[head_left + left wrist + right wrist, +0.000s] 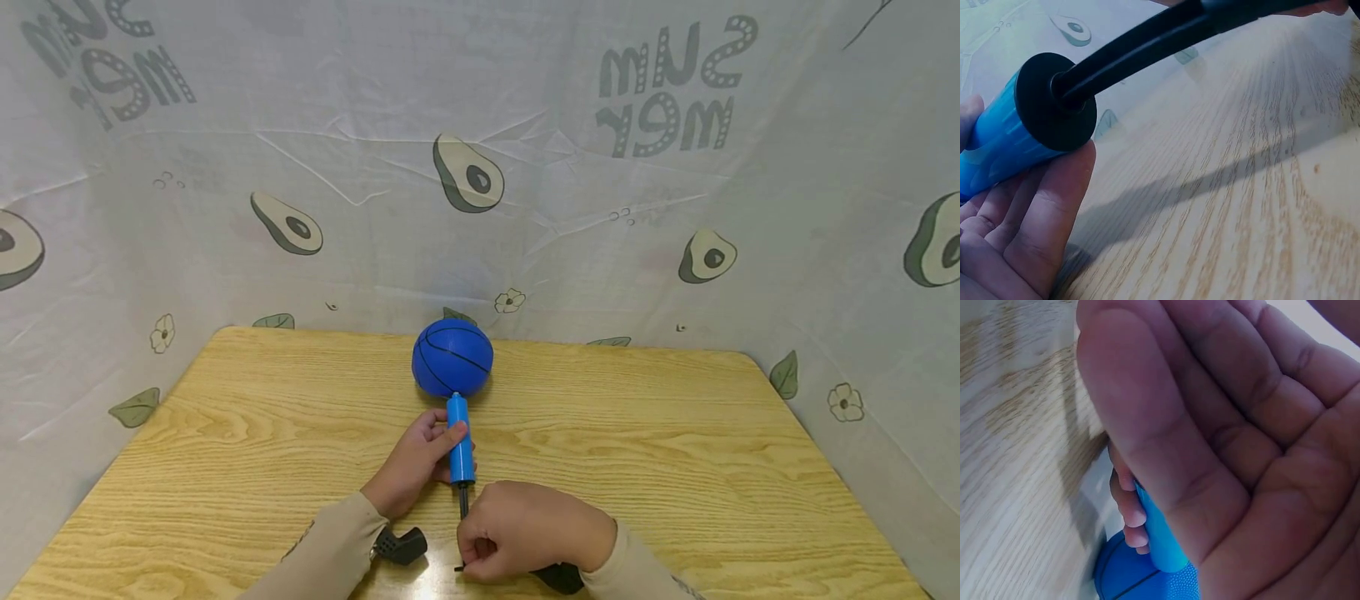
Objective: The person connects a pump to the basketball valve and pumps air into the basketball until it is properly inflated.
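A blue ball [452, 357] with black seam lines lies toward the back of the table in the head view. A blue hand pump [461, 454] points at it, its tip right at the ball's lower front. My left hand [420, 457] holds the pump's barrel, thumb on top and fingers beneath. From the black end cap [1041, 119] in the left wrist view, the black rod [1141, 53] extends well out. My right hand [528, 529] grips the pump's handle at the rod's near end; most of that handle is hidden inside the curled fingers [1141, 394].
The wooden table [660, 450] has rounded far corners. Behind and beside it hangs a pale curtain [375, 92] printed with avocados, flowers and lettering. Black wrist mounts, one of them a left mount [401, 546], sit by the beige sleeves [322, 550].
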Tool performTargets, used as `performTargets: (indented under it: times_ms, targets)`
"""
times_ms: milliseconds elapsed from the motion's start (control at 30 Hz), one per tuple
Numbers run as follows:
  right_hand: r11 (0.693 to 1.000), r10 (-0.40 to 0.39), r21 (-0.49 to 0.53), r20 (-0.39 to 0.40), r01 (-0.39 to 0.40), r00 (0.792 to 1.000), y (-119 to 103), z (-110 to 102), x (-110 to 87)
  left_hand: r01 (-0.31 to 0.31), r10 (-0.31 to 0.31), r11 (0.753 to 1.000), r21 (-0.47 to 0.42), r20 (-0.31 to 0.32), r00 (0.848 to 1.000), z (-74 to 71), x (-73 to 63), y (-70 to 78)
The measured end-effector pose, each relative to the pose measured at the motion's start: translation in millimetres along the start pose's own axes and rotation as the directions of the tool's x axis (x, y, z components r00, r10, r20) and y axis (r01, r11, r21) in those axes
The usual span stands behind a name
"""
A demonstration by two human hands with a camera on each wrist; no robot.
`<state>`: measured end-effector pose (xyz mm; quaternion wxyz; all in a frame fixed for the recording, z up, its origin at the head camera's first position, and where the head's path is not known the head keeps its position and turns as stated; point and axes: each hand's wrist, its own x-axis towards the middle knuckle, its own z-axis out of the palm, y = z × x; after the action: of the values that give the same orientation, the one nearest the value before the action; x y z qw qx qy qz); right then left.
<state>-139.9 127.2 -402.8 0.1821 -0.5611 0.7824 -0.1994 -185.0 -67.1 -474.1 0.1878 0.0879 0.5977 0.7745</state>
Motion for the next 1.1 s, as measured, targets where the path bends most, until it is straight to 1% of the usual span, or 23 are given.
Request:
performTargets:
  times_ms: [167, 333, 433, 600, 700, 767, 833, 967, 1100]
  targets:
    - [1.0, 0.005, -0.028, -0.026, -0.006, 1.0, 0, -1, -0.2, 0.007, -0.007, 1.0, 0.0, -0.011, 1.0, -0.8, 0.9, 0.1]
    - [0.994, 0.079, -0.062, -0.087, -0.084, 0.993, 1, -4, -1.2, 0.014, -0.014, 1.0, 0.007, -0.012, 1.0, -0.5, 1.5, -0.3]
    - [0.987, 0.124, -0.081, -0.134, -0.136, 0.983, 3, -5, -1.1, 0.013, -0.013, 1.0, 0.009, -0.009, 1.0, 0.3, 1.9, -0.6]
    - [0.976, 0.163, -0.104, -0.228, -0.19, 0.96, 10, -4, -0.7, 0.015, -0.015, 1.0, 0.016, -0.022, 1.0, 1.8, 2.7, -1.3]
    - [0.971, 0.182, -0.103, -0.274, -0.217, 0.944, 13, -4, -0.3, 0.018, -0.017, 0.999, 0.033, -0.027, 0.999, 2.1, 2.5, -1.5]
    - [0.972, 0.181, -0.09, -0.292, -0.216, 0.939, 14, -5, -0.1, 0.019, -0.018, 0.999, 0.044, -0.026, 0.999, 2.0, 2.3, -1.7]
    - [0.976, 0.173, -0.078, -0.292, -0.204, 0.941, 14, -5, 0.0, 0.02, -0.019, 0.999, 0.048, -0.022, 1.0, 1.8, 2.1, -1.6]
    - [0.981, 0.15, -0.077, -0.272, -0.177, 0.951, 14, -4, -0.8, 0.015, -0.015, 0.998, 0.054, -0.001, 1.0, 0.8, 1.8, -2.0]
    - [0.983, 0.141, -0.083, -0.217, -0.162, 0.966, 12, -5, -1.5, 0.005, -0.006, 0.999, 0.042, 0.017, 1.0, -1.5, 2.3, -3.8]
